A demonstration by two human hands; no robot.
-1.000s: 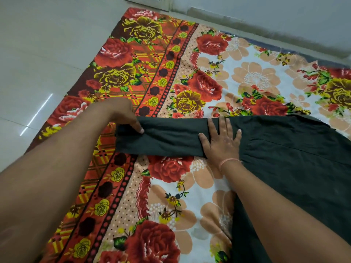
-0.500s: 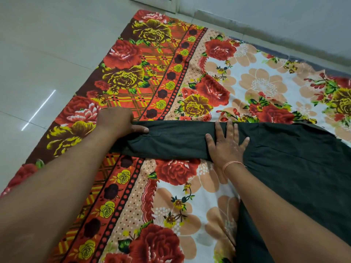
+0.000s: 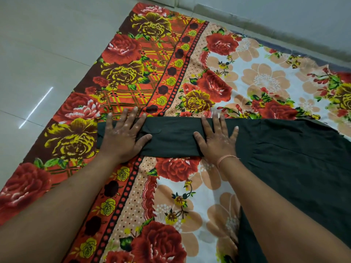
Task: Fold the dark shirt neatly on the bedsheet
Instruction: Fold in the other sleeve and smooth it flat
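Fingers (image 3: 133, 115) of the left hand (image 3: 121, 136) and fingers (image 3: 216, 121) of the right hand (image 3: 218, 142) are straight and spread wide, pressing flat and gripping nothing.

Pale glossy floor tiles (image 3: 38, 54) fill the left side and the far edge, with a bright streak of reflected light (image 3: 36, 108) on one tile. A plain wall (image 3: 294, 14) runs along the far right.

On the floor lies the bedsheet (image 3: 190, 76). It has a border of red and yellow roses on an orange check at the left, a dotted strip, then peach blossoms and red roses on white.

The dark shirt (image 3: 296, 162) lies flat on the right part of the bedsheet, its body reaching to the right and lower edges of the view. One sleeve (image 3: 174, 139) stretches out leftward from the body as a flat, straight band across the dotted strip and onto the rose border.

The left hand rests palm down on the outer end of the sleeve, its fingertips passing the far edge onto the bedsheet, thumb pointing right. The right hand rests palm down on the sleeve near where it joins the body, thumb pointing left. A bare stretch of sleeve lies between the two thumbs, with a small crease (image 3: 154, 130) beside the left thumb.

A thin pinkish thread (image 3: 227, 158) circles the right wrist.
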